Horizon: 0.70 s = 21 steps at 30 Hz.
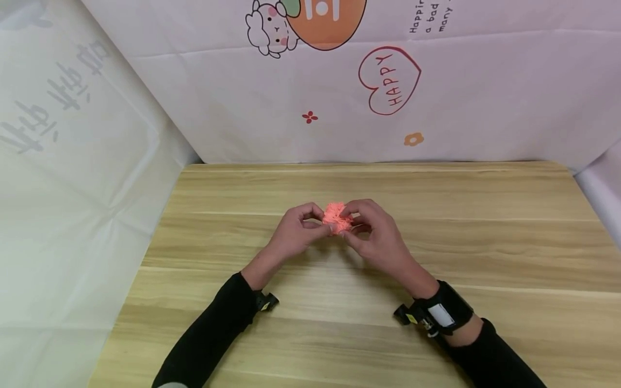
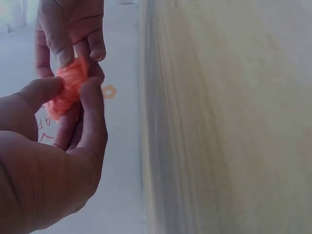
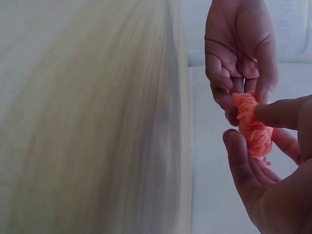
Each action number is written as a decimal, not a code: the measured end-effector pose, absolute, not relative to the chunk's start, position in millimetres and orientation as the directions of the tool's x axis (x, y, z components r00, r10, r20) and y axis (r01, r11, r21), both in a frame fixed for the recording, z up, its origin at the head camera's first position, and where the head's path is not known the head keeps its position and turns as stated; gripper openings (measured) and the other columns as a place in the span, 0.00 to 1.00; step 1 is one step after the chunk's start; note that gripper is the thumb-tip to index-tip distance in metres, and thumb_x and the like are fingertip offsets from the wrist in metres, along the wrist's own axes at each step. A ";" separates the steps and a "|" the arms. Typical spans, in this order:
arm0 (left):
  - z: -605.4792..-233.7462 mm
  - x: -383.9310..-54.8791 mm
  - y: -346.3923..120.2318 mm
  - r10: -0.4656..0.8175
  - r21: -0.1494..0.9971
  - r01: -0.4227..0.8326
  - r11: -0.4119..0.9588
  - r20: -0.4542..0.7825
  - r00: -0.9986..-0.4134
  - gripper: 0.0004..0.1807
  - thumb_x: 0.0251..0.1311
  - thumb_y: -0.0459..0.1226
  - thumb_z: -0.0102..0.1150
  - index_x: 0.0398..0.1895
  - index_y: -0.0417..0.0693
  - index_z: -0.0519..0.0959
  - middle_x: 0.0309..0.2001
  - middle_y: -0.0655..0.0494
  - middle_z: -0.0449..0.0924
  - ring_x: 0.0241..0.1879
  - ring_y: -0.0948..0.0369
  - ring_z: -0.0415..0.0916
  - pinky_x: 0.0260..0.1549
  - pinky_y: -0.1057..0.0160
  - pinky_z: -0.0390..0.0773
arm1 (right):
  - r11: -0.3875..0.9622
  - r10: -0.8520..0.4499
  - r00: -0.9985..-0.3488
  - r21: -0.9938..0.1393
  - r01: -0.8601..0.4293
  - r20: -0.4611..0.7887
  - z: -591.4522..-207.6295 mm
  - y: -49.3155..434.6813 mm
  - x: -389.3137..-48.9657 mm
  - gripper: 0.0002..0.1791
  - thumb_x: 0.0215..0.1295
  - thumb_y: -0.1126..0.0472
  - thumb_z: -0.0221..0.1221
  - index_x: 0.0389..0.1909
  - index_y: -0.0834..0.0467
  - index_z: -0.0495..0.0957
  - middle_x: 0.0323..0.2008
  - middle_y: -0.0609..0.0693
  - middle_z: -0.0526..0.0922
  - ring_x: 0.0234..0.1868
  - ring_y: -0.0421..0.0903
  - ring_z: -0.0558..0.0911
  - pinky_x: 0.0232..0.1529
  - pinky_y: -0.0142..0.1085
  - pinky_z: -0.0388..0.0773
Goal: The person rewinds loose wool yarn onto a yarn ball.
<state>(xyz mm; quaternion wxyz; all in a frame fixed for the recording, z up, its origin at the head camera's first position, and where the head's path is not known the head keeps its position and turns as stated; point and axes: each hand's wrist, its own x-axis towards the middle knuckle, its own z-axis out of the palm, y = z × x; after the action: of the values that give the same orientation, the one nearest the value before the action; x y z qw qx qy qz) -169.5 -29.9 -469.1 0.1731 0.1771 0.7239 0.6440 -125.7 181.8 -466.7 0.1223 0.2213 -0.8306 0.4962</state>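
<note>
Between the two hands is a small bundle of coral-orange yarn (image 1: 336, 217), with strands wound around it. In the head view the left hand (image 1: 301, 230) pinches its left side between thumb and fingers. The right hand (image 1: 375, 233) grips the opposite side, its thumb low and its index finger on top. Seen from the left wrist, the yarn bundle (image 2: 71, 85) lies between the left thumb and curled fingers. From the right wrist, the yarn bundle (image 3: 253, 126) shows its wound strands, and the right thumb and fingers hold its near end.
Both hands are over a wood-grain table (image 1: 310, 323). Behind it hangs a white printed cloth (image 1: 242, 118) with a red heart and small flowers. Another white cloth (image 1: 87, 215) covers the left side. Black wrist cameras (image 1: 266, 302) are strapped to both forearms.
</note>
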 end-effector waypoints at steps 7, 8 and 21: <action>-471.0 -171.8 -32.0 0.451 0.927 0.104 0.360 -0.075 -0.889 0.14 0.59 0.48 0.66 0.44 0.52 0.83 0.41 0.59 0.82 0.38 0.62 0.81 0.36 0.61 0.81 | 0.462 -0.247 -0.895 -0.766 -0.447 0.372 -471.7 185.3 -129.7 0.19 0.55 0.71 0.67 0.48 0.57 0.76 0.52 0.50 0.73 0.41 0.45 0.80 0.37 0.45 0.82; -471.0 -171.9 -32.0 0.445 0.915 0.106 0.390 -0.086 -0.891 0.14 0.60 0.48 0.65 0.45 0.52 0.84 0.41 0.60 0.83 0.38 0.63 0.81 0.36 0.62 0.81 | 0.474 -0.248 -0.897 -0.762 -0.441 0.365 -472.4 185.7 -130.1 0.19 0.56 0.71 0.67 0.48 0.57 0.76 0.51 0.50 0.73 0.40 0.45 0.80 0.37 0.45 0.82; -473.2 -170.2 -31.6 0.497 0.888 0.072 0.454 -0.186 -0.848 0.26 0.60 0.34 0.61 0.63 0.42 0.75 0.48 0.54 0.80 0.42 0.64 0.78 0.40 0.66 0.80 | 0.533 -0.252 -0.942 -0.781 -0.325 0.219 -480.6 189.1 -129.7 0.17 0.57 0.70 0.66 0.49 0.58 0.78 0.49 0.53 0.74 0.39 0.47 0.79 0.39 0.41 0.80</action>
<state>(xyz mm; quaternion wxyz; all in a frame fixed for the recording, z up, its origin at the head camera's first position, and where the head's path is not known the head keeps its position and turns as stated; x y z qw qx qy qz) -170.2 -31.6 -473.2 0.2155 0.1723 0.8251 0.4930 -129.7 189.1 -480.6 0.0398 0.1650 -0.8747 0.4540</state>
